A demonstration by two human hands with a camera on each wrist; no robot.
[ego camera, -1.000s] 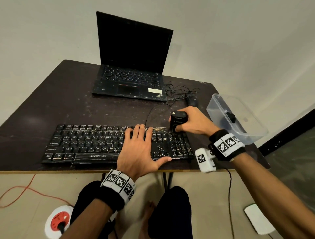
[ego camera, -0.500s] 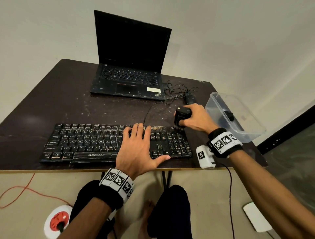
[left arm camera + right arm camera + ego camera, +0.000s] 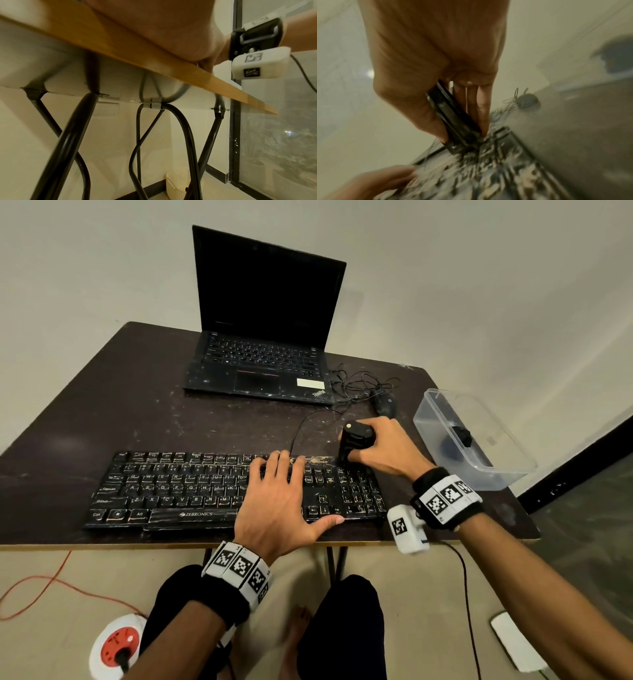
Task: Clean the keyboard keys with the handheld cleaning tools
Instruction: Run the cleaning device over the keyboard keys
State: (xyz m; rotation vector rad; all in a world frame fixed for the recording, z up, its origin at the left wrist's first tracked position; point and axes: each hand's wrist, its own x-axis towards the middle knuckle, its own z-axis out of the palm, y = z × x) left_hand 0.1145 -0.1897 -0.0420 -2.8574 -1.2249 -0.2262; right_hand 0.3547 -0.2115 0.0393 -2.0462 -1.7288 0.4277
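Observation:
A black dusty keyboard lies along the front edge of the dark table. My left hand lies flat on its right-middle keys, fingers straight, thumb spread toward the front edge. My right hand grips a black handheld cleaning tool upright, its lower end on the keyboard's top right corner. In the blurred right wrist view the cleaning tool sits between thumb and fingers, its tip touching the keyboard. The left wrist view shows only my palm and the table's underside.
An open black laptop stands at the back of the table. A mouse with tangled cable lies behind my right hand. A clear plastic box holding a small black item sits at the right edge. Floor socket below left.
My right hand with the tool has shifted from over the keys back and right to the keyboard's top right corner. The left hand has stayed flat on the keys.

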